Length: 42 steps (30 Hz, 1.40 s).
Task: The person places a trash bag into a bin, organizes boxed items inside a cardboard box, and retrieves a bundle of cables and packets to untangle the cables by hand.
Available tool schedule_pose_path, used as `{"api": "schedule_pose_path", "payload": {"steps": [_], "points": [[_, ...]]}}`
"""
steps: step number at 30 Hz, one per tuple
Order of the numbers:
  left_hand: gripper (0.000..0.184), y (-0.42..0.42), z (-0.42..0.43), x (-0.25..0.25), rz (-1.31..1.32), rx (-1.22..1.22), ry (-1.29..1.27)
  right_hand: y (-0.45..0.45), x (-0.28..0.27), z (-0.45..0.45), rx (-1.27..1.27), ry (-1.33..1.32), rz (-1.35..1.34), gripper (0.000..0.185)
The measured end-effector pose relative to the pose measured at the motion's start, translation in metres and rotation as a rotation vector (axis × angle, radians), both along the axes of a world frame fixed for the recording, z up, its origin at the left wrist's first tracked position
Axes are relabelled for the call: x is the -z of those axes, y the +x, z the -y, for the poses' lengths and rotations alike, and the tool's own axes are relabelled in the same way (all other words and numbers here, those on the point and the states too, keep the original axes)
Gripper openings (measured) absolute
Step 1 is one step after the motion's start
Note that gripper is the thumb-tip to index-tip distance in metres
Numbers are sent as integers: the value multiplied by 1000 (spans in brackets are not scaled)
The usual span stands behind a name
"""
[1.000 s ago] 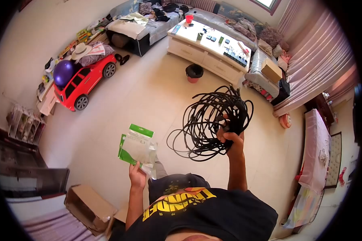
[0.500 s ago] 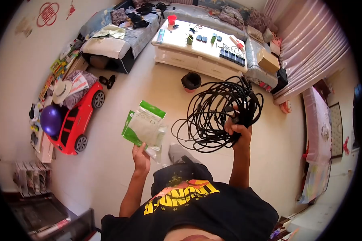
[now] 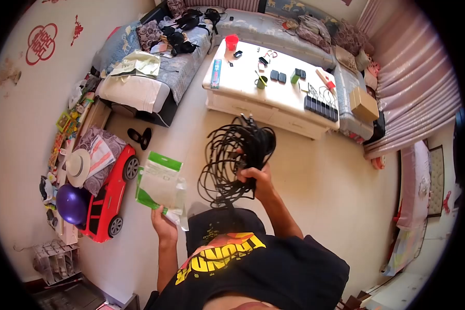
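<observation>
My left hand (image 3: 164, 225) is closed on the lower edge of green-and-clear plastic packaging bags (image 3: 161, 181), which look flat; whether anything is inside I cannot tell. In my right hand (image 3: 257, 181) is a big bundle of black cables (image 3: 237, 155), coiled in many loose loops, with the thumb pressed across it. The loops hang out to the left of that hand, and some cable ends stick up at the top. Both hands are held in front of my body above the floor, with the bags and the cables apart.
Ahead stands a white table (image 3: 222, 98) with a red cup (image 3: 232, 42), a green mug (image 3: 261, 82) and a black power strip (image 3: 321, 107). A grey sofa (image 3: 243, 26) runs behind it. On the left are a red toy car (image 3: 108, 201), a purple ball (image 3: 72, 204) and black slippers (image 3: 140, 137).
My right hand has moved left with the cables, nearer the bags. The bags have shifted a little left and down. The view has tilted, and the bin by the table no longer shows.
</observation>
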<state>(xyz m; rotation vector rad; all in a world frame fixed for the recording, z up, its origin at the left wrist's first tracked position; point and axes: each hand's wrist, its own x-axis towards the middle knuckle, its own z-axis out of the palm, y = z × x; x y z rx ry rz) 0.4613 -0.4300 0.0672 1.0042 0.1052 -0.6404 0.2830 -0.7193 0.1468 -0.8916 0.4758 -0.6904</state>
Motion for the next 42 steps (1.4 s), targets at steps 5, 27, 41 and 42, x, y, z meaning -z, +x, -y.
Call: {"api": "schedule_pose_path", "payload": {"steps": [5, 27, 41, 42], "points": [[38, 101, 95, -1, 27, -160, 56, 129, -11, 84, -96, 53, 15, 62], [45, 661, 526, -8, -83, 94, -39, 563, -6, 433, 150, 139, 185, 63], [47, 846, 890, -20, -5, 270, 57, 753, 18, 748, 174, 219, 291, 63], [47, 852, 919, -24, 8, 294, 49, 758, 18, 763, 190, 223, 324, 64]]}}
